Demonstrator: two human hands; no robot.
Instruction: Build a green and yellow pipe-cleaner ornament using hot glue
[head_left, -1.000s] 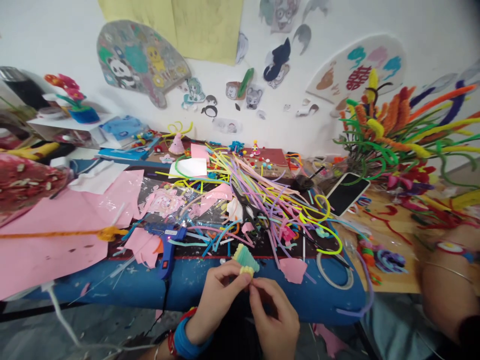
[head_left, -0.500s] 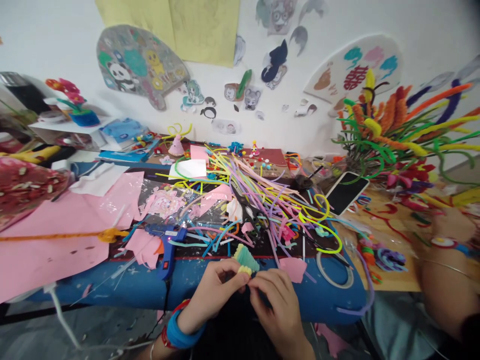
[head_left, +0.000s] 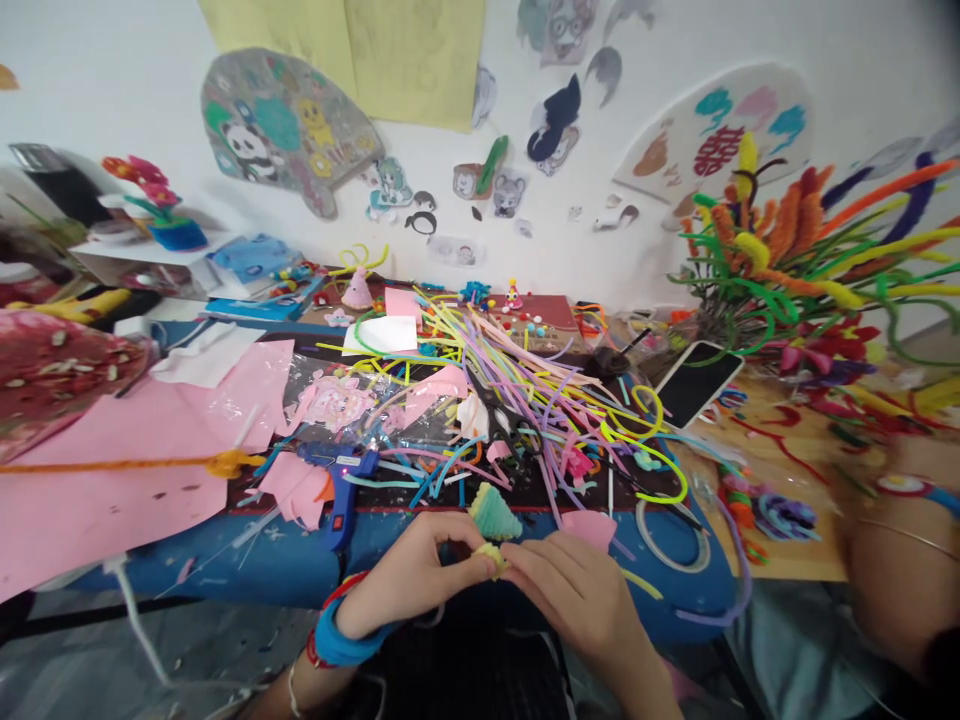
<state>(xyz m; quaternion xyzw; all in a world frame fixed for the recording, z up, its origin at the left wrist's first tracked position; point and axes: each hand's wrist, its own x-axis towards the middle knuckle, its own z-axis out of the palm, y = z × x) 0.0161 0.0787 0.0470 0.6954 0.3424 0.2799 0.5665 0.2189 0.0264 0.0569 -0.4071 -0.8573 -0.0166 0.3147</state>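
My left hand [head_left: 420, 570] pinches a fuzzy yellow pipe cleaner piece [head_left: 491, 557] between thumb and forefinger, just over the table's near edge. Against it from the right press the fingertips of my right hand [head_left: 581, 590], also closed on the yellow piece. Directly beyond the fingers is a teal triangular pipe cleaner shape [head_left: 496, 512] with a pale yellow edge. Whether it joins the yellow piece is hidden by my fingers. A yellow strand [head_left: 643, 585] shows past the right hand's outer side.
A blue glue gun [head_left: 343, 495] lies left of my hands. Behind are loose pipe cleaners [head_left: 517, 365], black-handled scissors [head_left: 510, 420] and pink felt sheets [head_left: 112, 485]. On the right are a tape roll [head_left: 673, 537], a phone [head_left: 697, 383] and another person's arm [head_left: 892, 570].
My right hand has turned flatter and reaches further over the yellow piece. The teal shape sits slightly lower and more upright. A yellow strand now shows beyond my right hand.
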